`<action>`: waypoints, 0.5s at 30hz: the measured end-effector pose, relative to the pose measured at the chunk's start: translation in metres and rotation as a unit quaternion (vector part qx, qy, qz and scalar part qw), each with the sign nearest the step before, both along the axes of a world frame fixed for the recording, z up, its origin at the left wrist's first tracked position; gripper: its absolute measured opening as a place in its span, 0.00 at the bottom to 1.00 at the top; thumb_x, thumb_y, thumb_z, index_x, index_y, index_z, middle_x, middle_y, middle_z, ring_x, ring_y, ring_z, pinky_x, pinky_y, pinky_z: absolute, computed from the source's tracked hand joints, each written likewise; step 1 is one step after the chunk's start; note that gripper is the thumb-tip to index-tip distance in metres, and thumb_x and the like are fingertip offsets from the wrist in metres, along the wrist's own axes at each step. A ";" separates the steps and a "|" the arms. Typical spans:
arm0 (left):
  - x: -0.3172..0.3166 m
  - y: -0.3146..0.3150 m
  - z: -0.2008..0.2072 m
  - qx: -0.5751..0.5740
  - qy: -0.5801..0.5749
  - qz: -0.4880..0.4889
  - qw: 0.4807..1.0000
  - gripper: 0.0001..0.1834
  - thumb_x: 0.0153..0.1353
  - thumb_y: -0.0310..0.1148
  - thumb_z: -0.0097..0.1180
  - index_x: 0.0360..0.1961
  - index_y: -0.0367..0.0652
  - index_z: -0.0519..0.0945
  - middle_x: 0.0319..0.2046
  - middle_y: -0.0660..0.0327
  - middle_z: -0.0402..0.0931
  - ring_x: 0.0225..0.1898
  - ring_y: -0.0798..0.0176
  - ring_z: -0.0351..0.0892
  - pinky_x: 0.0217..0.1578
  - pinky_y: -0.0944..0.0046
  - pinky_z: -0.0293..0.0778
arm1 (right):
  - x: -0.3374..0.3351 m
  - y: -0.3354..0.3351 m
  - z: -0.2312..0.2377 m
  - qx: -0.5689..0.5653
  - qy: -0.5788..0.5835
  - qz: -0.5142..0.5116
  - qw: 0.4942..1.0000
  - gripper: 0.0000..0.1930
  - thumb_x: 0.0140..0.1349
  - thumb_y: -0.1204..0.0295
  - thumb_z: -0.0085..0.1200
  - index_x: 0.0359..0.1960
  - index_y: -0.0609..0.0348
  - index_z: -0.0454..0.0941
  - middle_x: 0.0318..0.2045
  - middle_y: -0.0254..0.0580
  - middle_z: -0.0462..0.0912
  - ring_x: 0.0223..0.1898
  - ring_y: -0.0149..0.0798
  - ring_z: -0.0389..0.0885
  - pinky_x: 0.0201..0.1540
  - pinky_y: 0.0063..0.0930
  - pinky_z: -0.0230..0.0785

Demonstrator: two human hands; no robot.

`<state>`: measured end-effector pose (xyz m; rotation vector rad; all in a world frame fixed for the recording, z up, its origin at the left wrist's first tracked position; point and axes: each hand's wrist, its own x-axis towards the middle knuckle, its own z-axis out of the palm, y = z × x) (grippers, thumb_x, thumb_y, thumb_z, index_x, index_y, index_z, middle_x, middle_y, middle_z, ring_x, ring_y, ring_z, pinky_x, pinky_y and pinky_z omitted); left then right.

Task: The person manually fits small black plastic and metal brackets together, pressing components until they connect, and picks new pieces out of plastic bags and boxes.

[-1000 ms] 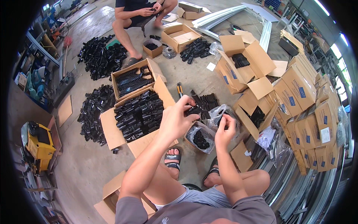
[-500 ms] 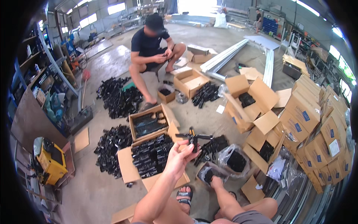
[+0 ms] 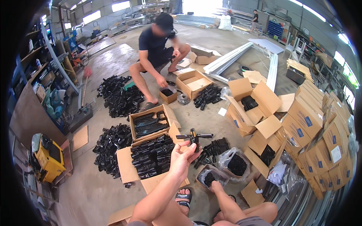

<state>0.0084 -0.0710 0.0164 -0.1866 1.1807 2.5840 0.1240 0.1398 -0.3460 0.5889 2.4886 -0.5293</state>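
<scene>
My left hand point(image 3: 182, 157) is raised in front of me, its fingers closed around a black bracket-like part point(image 3: 194, 138). Thin black arms stick out to either side of the part, and a small orange piece shows at its top. Low on the right, my right hand point(image 3: 215, 187) reaches into a small carton lined with clear plastic point(image 3: 223, 178). Small black pieces point(image 3: 208, 180) lie inside that carton, and the fingers down there are hidden. Close behind my left hand stands an open carton point(image 3: 125, 164) packed with rows of black parts point(image 3: 152, 156).
Heaps of black parts point(image 3: 113, 150) lie on the left floor. A bag of black pieces point(image 3: 236, 164) and open cartons point(image 3: 260, 101) stand to the right, beside stacked cartons point(image 3: 305, 124). Opposite me a co-worker point(image 3: 154, 49) squats, one hand at a small box point(image 3: 167, 97).
The co-worker has lowered one hand from the other to the small box. My left hand still holds up the black part, and my right hand stays at the lined carton.
</scene>
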 end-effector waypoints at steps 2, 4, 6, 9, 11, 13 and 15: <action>0.001 -0.004 -0.003 0.012 -0.002 0.006 1.000 0.17 0.63 0.25 0.59 0.47 0.42 0.66 0.43 0.51 0.80 0.45 0.58 0.83 0.46 0.61 0.81 | 0.003 -0.008 0.009 -0.012 0.047 -0.021 0.999 0.12 0.54 0.69 0.58 0.38 0.60 0.84 0.42 0.59 0.83 0.47 0.60 0.81 0.52 0.48 0.72; 0.002 -0.001 0.001 0.013 0.010 0.013 1.000 0.18 0.63 0.25 0.59 0.49 0.42 0.64 0.44 0.51 0.80 0.45 0.57 0.83 0.49 0.60 0.80 | 0.005 -0.002 0.011 -0.050 0.172 -0.099 0.979 0.10 0.55 0.69 0.59 0.35 0.60 0.84 0.34 0.57 0.84 0.42 0.57 0.83 0.48 0.46 0.74; 0.003 0.000 0.007 0.004 0.017 0.013 1.000 0.18 0.63 0.26 0.59 0.49 0.41 0.64 0.44 0.51 0.80 0.46 0.57 0.83 0.50 0.60 0.80 | 0.004 -0.004 0.020 -0.100 0.322 -0.175 0.925 0.09 0.55 0.70 0.60 0.34 0.61 0.83 0.30 0.54 0.85 0.36 0.50 0.85 0.43 0.42 0.75; 0.002 0.006 0.002 0.020 0.002 0.023 1.000 0.18 0.63 0.25 0.60 0.50 0.42 0.66 0.44 0.54 0.80 0.42 0.61 0.83 0.45 0.62 0.81 | -0.020 -0.019 0.091 -0.270 0.408 -0.255 0.834 0.06 0.62 0.72 0.56 0.35 0.63 0.82 0.28 0.46 0.85 0.29 0.37 0.84 0.34 0.30 0.74; 0.001 0.010 -0.001 0.020 0.004 0.030 0.999 0.18 0.63 0.26 0.60 0.50 0.42 0.66 0.43 0.55 0.80 0.42 0.63 0.82 0.44 0.63 0.81 | -0.048 -0.036 0.180 -0.427 0.423 -0.284 0.747 0.06 0.67 0.74 0.52 0.38 0.65 0.79 0.32 0.45 0.85 0.32 0.33 0.83 0.34 0.25 0.75; 0.006 0.019 0.004 0.008 0.000 0.024 1.000 0.08 0.66 0.27 0.55 0.43 0.47 0.69 0.46 0.54 0.79 0.48 0.60 0.81 0.47 0.63 0.81 | -0.052 -0.051 0.263 -0.487 0.459 -0.269 0.693 0.06 0.69 0.76 0.49 0.43 0.66 0.74 0.40 0.48 0.85 0.38 0.34 0.84 0.39 0.25 0.77; 0.006 0.020 0.008 0.008 0.007 0.027 1.000 0.09 0.66 0.28 0.56 0.44 0.48 0.70 0.48 0.56 0.79 0.48 0.61 0.81 0.48 0.63 0.81 | -0.061 -0.061 0.320 -0.529 0.505 -0.239 0.638 0.07 0.69 0.77 0.49 0.46 0.66 0.71 0.45 0.49 0.83 0.41 0.37 0.84 0.43 0.26 0.78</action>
